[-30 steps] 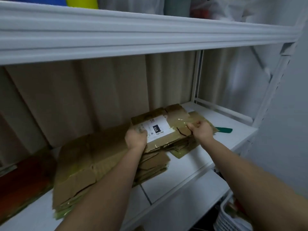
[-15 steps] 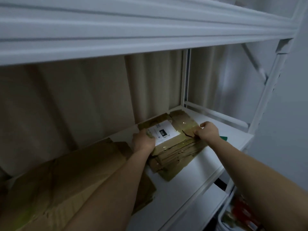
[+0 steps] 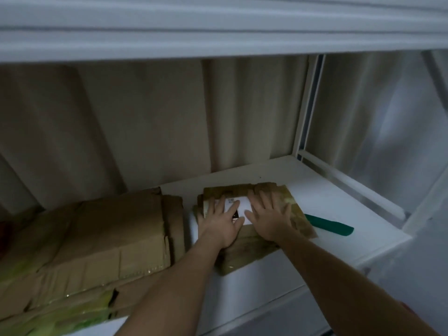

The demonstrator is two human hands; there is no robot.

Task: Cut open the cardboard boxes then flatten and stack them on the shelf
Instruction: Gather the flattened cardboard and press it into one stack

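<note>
A small stack of flattened cardboard boxes [image 3: 244, 253] lies on the white shelf [image 3: 339, 202], the top one bearing a white label [image 3: 240, 202]. My left hand [image 3: 219, 221] and my right hand [image 3: 268, 218] both press flat on top of this stack, fingers spread and straight. A larger pile of flattened cardboard [image 3: 97, 243] lies to the left on the same shelf, apart from the small stack. A green-handled cutter [image 3: 329, 226] rests on the shelf just right of the small stack.
The shelf above [image 3: 218, 27] overhangs close overhead. A beige curtain [image 3: 145, 122] hangs behind the shelf. White frame posts [image 3: 305, 105] stand at the back right, with a rail along the right side.
Both hands let go of the small stack's edges and now lie flat on top of it. The stack has been set down on the shelf, right of the big pile.
</note>
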